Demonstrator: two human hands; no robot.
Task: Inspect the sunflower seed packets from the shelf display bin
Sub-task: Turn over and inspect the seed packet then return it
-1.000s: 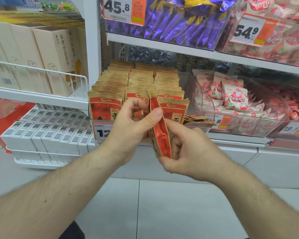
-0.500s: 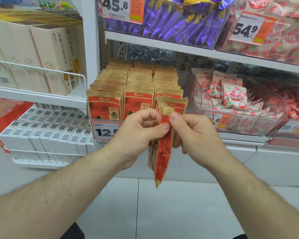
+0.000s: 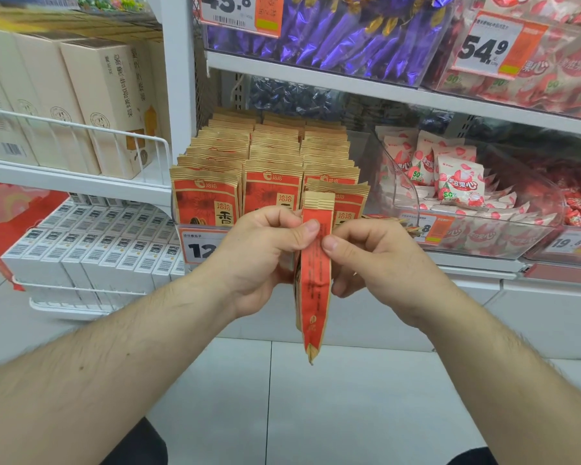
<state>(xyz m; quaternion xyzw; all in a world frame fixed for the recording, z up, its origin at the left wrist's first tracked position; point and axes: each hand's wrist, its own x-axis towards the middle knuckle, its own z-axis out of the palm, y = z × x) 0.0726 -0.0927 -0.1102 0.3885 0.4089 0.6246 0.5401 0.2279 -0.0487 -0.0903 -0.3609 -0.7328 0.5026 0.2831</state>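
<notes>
We are holding one sunflower seed packet (image 3: 316, 280) upright at the centre of the frame, narrow red side panel facing the camera. The left hand (image 3: 262, 260) is pinching its upper left edge with the thumb on the panel; the right hand (image 3: 376, 260) is pinching the upper right edge in the same way. Both hands are therefore closed on the packet, close together, with only the packet's width between the thumbs.

Compared with a second ago, the packet is sitting differently in the grip. It was then held lower, gripped near its base by the right hand, with the broad face partly turned to us. Now both hands are gripping near the sealed top, and the packet is hanging straight down, its bottom point well below the hands (the printed text on the side panel is too small to read).

We judge that the side panel and seams are being checked, so inspection of this packet is under way. The remaining packets (image 3: 272, 162) are standing in rows in the display bin (image 3: 366, 162), just behind the hands at mid-frame.
</notes>
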